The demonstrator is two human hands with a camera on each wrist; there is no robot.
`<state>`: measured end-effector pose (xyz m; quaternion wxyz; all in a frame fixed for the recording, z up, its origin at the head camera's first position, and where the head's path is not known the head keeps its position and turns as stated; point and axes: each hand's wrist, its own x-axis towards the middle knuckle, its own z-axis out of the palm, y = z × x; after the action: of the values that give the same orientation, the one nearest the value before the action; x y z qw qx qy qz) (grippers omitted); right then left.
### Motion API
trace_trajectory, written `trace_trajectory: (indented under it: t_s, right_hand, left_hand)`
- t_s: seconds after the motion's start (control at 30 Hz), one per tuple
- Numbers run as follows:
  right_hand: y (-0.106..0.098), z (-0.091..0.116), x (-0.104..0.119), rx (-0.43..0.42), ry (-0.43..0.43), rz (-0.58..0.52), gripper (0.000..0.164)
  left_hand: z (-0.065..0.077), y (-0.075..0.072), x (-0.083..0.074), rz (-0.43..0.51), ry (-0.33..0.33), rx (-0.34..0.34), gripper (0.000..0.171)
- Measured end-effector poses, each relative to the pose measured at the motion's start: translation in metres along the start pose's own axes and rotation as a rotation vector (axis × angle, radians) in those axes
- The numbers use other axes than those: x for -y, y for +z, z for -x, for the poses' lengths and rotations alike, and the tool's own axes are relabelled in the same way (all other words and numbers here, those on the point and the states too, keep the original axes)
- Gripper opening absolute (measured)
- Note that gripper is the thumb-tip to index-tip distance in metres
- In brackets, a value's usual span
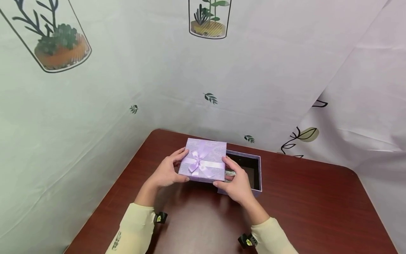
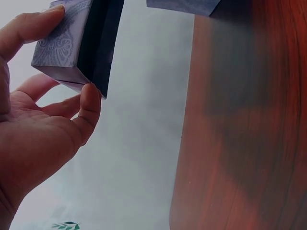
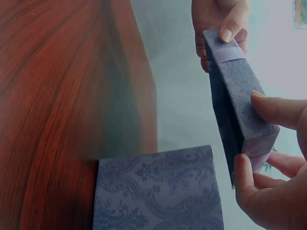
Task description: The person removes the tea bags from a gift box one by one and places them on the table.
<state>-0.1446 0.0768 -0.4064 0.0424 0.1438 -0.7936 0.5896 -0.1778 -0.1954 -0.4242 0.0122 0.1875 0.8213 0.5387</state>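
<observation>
Both hands are clamped on the lavender gift-box lid (image 1: 207, 157), which is held clear of the surface (image 1: 311, 197): left hand (image 1: 165, 173) at its 9 o'clock side, right hand (image 1: 238, 183) at its 4 o'clock corner. The lid is nearly square in plan. The open box base (image 3: 157, 191) stands at 3 o'clock from it, partly hidden; the right hand is nearer.

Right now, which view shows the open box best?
The head view: it shows the open box from above, rim and dark inside, though the lid and right hand hide part. The right wrist view shows one patterned outer side, cut off below; the left wrist, only a strip at the top.
</observation>
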Motion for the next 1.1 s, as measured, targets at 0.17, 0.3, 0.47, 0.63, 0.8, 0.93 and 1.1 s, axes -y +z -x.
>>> trace_trajectory:
  t_s: [0.17,0.3,0.47,0.63,0.8,0.93,1.1]
  right_hand:
    - [0.008,-0.005,-0.020,0.008,0.023,0.004,0.085]
    - [0.015,-0.007,-0.025,0.012,0.006,0.033,0.086]
    - [0.024,-0.008,-0.024,0.021,-0.030,0.039,0.085]
    - [0.034,-0.011,-0.026,0.045,-0.046,0.047,0.086]
    - [0.040,-0.012,-0.026,0.060,-0.036,0.040,0.085]
    - [0.045,-0.013,-0.028,0.067,-0.032,0.055,0.084]
    - [0.051,-0.015,-0.028,0.078,-0.030,0.094,0.083]
  left_hand:
    - [0.003,-0.007,0.002,0.006,-0.010,0.000,0.098]
    - [0.005,-0.011,0.006,-0.008,-0.009,0.001,0.097]
    - [0.009,-0.018,0.011,-0.034,-0.027,0.001,0.098]
    - [0.013,-0.025,0.016,-0.044,-0.040,-0.006,0.098]
    - [0.016,-0.029,0.020,-0.039,-0.049,-0.002,0.098]
    - [0.017,-0.031,0.023,-0.040,-0.066,-0.007,0.098]
    - [0.018,-0.033,0.030,-0.050,-0.080,-0.009,0.097]
